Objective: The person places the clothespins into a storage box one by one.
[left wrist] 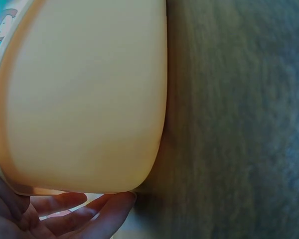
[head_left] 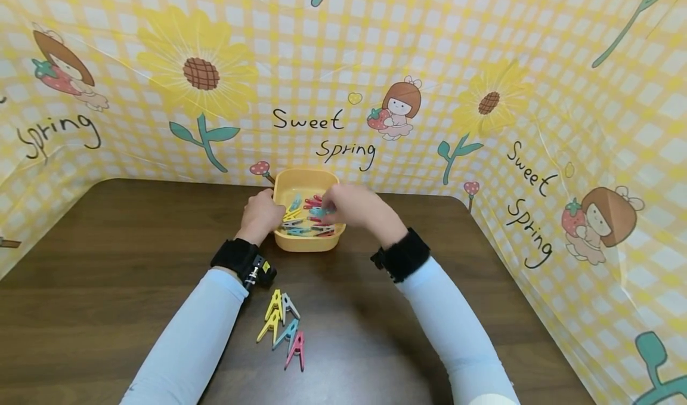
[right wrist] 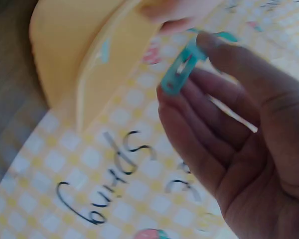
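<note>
- A yellow tub (head_left: 307,242) sits on the dark wooden tabletop (head_left: 107,274), toward its far edge, just in front of the yellow checked backdrop (head_left: 483,47) printed with sunflowers and the words "Sweet Spring"
- Inside the tub lies a jumble of small clothes pegs (head_left: 300,223) in red, teal, yellow and grey
- The left hand (head_left: 261,216) grasps the tub's left side; in the left wrist view its fingers (left wrist: 84,216) curl under the tub's lower edge against the pale outer wall
- The right hand (head_left: 351,205) is over the tub's right half, pinching a teal peg (head_left: 318,212) between thumb and fingers
- In the right wrist view that teal peg (right wrist: 182,69) sits at the fingertips, with the tub's rim just beside it and the backdrop's lettering behind
- On the near side of the tub, well apart from it and beside the left wrist, a small cluster of loose pegs (head_left: 283,327) lies on the tabletop: two yellow, one grey, one teal and one pink, touching or overlapping one another
- Both forearms wear pale blue sleeves (head_left: 188,345) with black wrist straps (head_left: 236,260) at the cuffs
</note>
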Tool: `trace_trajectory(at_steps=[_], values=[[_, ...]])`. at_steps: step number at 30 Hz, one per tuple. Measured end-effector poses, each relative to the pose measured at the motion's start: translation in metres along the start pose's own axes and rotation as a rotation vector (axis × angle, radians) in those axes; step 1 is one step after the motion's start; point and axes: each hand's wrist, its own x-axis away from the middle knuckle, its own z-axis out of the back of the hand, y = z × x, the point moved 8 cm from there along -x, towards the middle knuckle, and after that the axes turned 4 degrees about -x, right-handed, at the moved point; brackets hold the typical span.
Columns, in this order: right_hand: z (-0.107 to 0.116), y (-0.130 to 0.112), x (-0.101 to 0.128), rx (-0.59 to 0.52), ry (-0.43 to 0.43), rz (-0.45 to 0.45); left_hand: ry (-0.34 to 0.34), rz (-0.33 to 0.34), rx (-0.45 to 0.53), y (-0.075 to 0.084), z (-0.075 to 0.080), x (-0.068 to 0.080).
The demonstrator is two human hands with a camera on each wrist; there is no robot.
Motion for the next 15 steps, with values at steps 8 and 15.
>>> trace_trajectory(at_steps=[8,15], values=[[-0.004,0.037,-0.061,0.048,-0.034,-0.210,-0.017,0.008,-0.005,-0.002,-0.001,0.000],[-0.028,0.047,-0.093,0.144,-0.153,-0.220,-0.011,0.000,-0.018,0.001,0.001,-0.002]])
